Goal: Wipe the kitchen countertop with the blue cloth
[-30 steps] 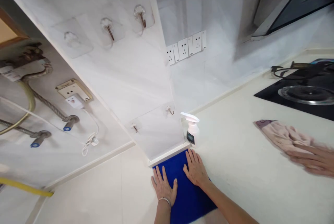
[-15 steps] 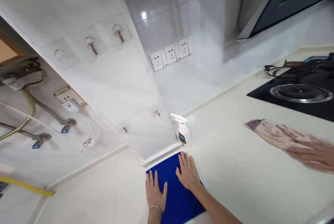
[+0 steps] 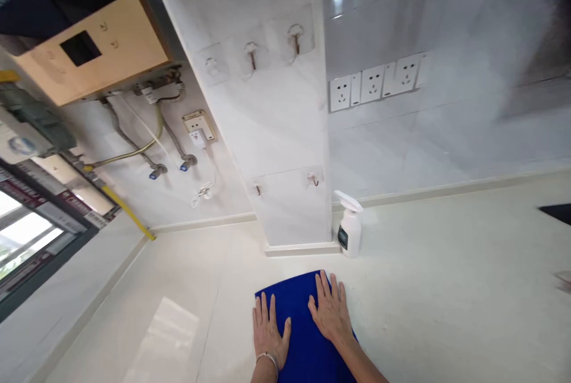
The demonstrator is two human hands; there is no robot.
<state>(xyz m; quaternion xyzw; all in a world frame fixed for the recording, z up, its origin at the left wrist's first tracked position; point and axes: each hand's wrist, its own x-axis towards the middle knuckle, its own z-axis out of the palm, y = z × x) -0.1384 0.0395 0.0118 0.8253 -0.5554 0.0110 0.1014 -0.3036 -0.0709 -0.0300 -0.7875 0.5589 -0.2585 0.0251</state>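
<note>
A blue cloth lies spread flat on the pale countertop, its lower end running out of the picture. My left hand rests palm down on the cloth's left edge, fingers stretched, a bracelet at the wrist. Flat on its upper right part is my right hand, fingers spread. Beyond the cloth, close to the pillar's base, a white spray bottle with a dark label stands upright. Neither hand touches the bottle.
A tiled pillar with several hooks rises just behind the cloth. Wall sockets are at right. A water heater with hoses hangs at left, near a window. The dark cooktop's corner shows at far right.
The view has swung left, bringing in the heater and window. The other person's hand and pinkish cloth have almost left the picture. My hands stay flat on the blue cloth, which sits farther from the pillar.
</note>
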